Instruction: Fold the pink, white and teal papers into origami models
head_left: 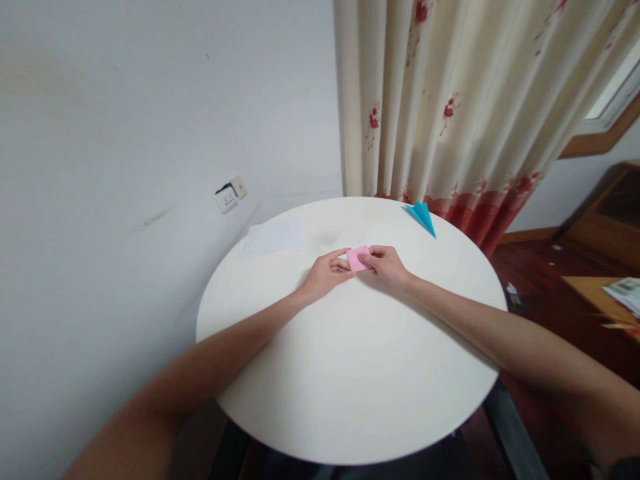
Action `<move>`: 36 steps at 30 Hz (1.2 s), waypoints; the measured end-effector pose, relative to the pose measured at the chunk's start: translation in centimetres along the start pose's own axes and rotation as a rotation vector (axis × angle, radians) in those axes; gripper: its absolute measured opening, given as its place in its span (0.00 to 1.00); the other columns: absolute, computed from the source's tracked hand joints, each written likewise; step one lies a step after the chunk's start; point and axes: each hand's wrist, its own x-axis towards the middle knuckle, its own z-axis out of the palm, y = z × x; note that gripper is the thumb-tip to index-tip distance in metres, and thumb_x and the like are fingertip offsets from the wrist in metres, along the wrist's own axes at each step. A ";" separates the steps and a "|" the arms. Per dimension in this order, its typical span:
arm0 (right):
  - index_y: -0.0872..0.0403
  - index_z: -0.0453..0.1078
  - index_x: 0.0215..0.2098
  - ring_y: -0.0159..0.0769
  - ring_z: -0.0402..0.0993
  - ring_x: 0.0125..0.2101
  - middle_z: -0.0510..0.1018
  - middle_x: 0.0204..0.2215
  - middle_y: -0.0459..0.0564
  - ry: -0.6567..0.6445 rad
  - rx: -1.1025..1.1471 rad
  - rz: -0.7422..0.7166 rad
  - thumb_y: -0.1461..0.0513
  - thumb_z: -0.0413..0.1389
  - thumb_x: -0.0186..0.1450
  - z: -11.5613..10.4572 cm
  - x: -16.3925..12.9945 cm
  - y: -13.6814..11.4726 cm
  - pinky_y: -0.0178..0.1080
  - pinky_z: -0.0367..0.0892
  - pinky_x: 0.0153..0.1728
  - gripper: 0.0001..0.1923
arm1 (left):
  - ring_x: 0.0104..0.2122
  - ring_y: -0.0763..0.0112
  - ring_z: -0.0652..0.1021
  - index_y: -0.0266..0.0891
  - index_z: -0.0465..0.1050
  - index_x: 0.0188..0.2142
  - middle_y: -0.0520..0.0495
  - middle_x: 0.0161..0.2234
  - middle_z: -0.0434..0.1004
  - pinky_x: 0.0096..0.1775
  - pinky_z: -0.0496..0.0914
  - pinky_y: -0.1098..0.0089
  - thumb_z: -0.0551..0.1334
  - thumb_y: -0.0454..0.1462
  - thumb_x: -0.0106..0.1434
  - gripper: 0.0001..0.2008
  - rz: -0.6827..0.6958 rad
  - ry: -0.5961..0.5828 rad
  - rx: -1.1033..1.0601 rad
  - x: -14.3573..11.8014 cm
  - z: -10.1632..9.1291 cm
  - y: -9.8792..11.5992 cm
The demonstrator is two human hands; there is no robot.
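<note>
A small pink square of paper is held up just over the middle of the white round table. My left hand grips its left side, the index finger at the top corner and the thumb at the bottom corner, the other fingers curled. On the right side, my right hand pinches the paper with its thumb lying across the front. Whether the square is folded in layers is too small to tell. Beyond my right hand, near the table's far edge, lies a blue paper plane.
A white sheet of paper lies at the table's far left. The wall with a socket borders the left side. A flowered curtain hangs behind the table. At the right stands a low wooden table with papers on it.
</note>
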 end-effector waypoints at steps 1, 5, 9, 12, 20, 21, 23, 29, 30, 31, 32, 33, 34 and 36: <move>0.54 0.65 0.19 0.26 0.53 0.19 0.63 0.16 0.40 -0.003 0.006 0.009 0.51 0.63 0.53 0.0 0.0 0.0 0.34 0.47 0.20 0.18 | 0.31 0.71 0.78 0.34 0.66 0.60 0.49 0.32 0.79 0.39 0.72 0.68 0.76 0.41 0.48 0.42 0.013 0.009 0.012 0.0 0.1 0.1; 0.53 0.63 0.18 0.26 0.52 0.19 0.63 0.15 0.40 -0.004 0.022 0.036 0.52 0.63 0.52 0.0 0.1 0.1 0.34 0.46 0.20 0.18 | 0.31 0.72 0.78 0.37 0.62 0.63 0.51 0.30 0.79 0.41 0.71 0.68 0.74 0.38 0.50 0.43 0.070 0.081 0.061 -0.2 0.2 0.4; 0.54 0.65 0.20 0.26 0.55 0.18 0.65 0.15 0.40 -0.017 0.026 0.060 0.53 0.63 0.53 -0.1 0.3 0.4 0.34 0.47 0.20 0.16 | 0.33 0.69 0.79 0.36 0.74 0.52 0.47 0.32 0.81 0.40 0.72 0.68 0.73 0.38 0.52 0.27 0.123 0.158 0.071 0.1 0.0 0.2; 0.55 0.67 0.22 0.26 0.55 0.18 0.66 0.15 0.41 -0.056 0.011 0.062 0.53 0.63 0.54 -0.2 0.4 0.6 0.33 0.47 0.19 0.15 | 0.35 0.65 0.80 0.34 0.80 0.39 0.43 0.35 0.83 0.41 0.73 0.66 0.74 0.40 0.50 0.17 0.140 0.219 0.065 0.4 -0.4 -0.1; 0.56 0.69 0.25 0.27 0.59 0.17 0.69 0.16 0.42 -0.103 -0.017 0.029 0.49 0.63 0.55 0.0 0.2 1.2 0.32 0.52 0.19 0.18 | 0.34 0.61 0.80 0.36 0.84 0.34 0.41 0.35 0.84 0.39 0.73 0.63 0.75 0.44 0.49 0.16 0.141 0.256 0.127 0.5 -0.8 0.5; 0.56 0.69 0.24 0.27 0.59 0.17 0.69 0.16 0.42 -0.104 -0.020 0.020 0.49 0.62 0.55 0.1 0.2 1.3 0.33 0.52 0.19 0.19 | 0.33 0.61 0.80 0.36 0.84 0.34 0.42 0.34 0.84 0.39 0.73 0.64 0.75 0.44 0.49 0.15 0.144 0.257 0.121 0.4 -0.8 0.6; 0.56 0.69 0.23 0.27 0.60 0.18 0.69 0.16 0.43 -0.113 -0.020 -0.004 0.48 0.61 0.57 0.1 0.2 1.3 0.33 0.53 0.20 0.20 | 0.32 0.62 0.80 0.36 0.84 0.33 0.42 0.33 0.84 0.37 0.73 0.64 0.75 0.44 0.49 0.15 0.144 0.260 0.097 0.4 -0.9 0.6; 0.56 0.69 0.22 0.28 0.60 0.18 0.70 0.17 0.44 -0.145 -0.046 -0.037 0.44 0.58 0.58 0.0 0.1 1.2 0.34 0.54 0.21 0.24 | 0.30 0.65 0.79 0.36 0.84 0.31 0.44 0.30 0.83 0.36 0.73 0.65 0.74 0.43 0.49 0.14 0.130 0.267 0.069 0.6 -0.9 0.4; 0.55 0.69 0.22 0.28 0.59 0.18 0.69 0.17 0.44 -0.145 -0.054 -0.042 0.43 0.58 0.58 -0.1 0.1 1.2 0.34 0.53 0.20 0.24 | 0.30 0.65 0.79 0.36 0.83 0.31 0.44 0.30 0.83 0.36 0.73 0.65 0.74 0.44 0.49 0.14 0.126 0.270 0.068 0.7 -0.9 0.4; 0.55 0.68 0.21 0.28 0.59 0.18 0.69 0.16 0.44 -0.144 -0.061 -0.049 0.43 0.58 0.59 -0.1 0.0 1.2 0.34 0.53 0.20 0.25 | 0.30 0.64 0.79 0.35 0.83 0.31 0.43 0.30 0.83 0.37 0.73 0.64 0.74 0.44 0.49 0.14 0.119 0.272 0.066 0.7 -0.9 0.4; 0.55 0.68 0.21 0.29 0.59 0.18 0.69 0.16 0.44 -0.145 -0.067 -0.056 0.43 0.58 0.59 -0.1 0.0 1.2 0.34 0.53 0.20 0.25 | 0.30 0.64 0.79 0.35 0.83 0.31 0.43 0.30 0.83 0.37 0.74 0.64 0.74 0.44 0.49 0.15 0.112 0.274 0.062 0.7 -0.9 0.3; 0.55 0.68 0.21 0.29 0.59 0.18 0.68 0.16 0.44 -0.145 -0.071 -0.061 0.43 0.58 0.59 -0.1 0.0 1.3 0.34 0.53 0.20 0.25 | 0.30 0.64 0.79 0.35 0.83 0.31 0.43 0.30 0.83 0.37 0.74 0.63 0.74 0.45 0.49 0.15 0.105 0.275 0.058 0.7 -0.9 0.3; 0.55 0.68 0.20 0.29 0.58 0.18 0.68 0.16 0.44 -0.144 -0.076 -0.064 0.42 0.58 0.59 -0.1 0.0 1.3 0.34 0.52 0.20 0.25 | 0.30 0.63 0.80 0.34 0.83 0.31 0.42 0.30 0.83 0.37 0.74 0.63 0.74 0.45 0.49 0.16 0.099 0.276 0.054 0.7 -0.9 0.2; 0.55 0.68 0.20 0.28 0.57 0.18 0.68 0.16 0.44 -0.136 -0.088 -0.069 0.42 0.58 0.59 0.0 0.1 1.4 0.35 0.51 0.20 0.26 | 0.30 0.63 0.80 0.33 0.82 0.31 0.42 0.30 0.83 0.37 0.74 0.63 0.74 0.46 0.49 0.17 0.090 0.276 0.047 0.7 -0.9 0.1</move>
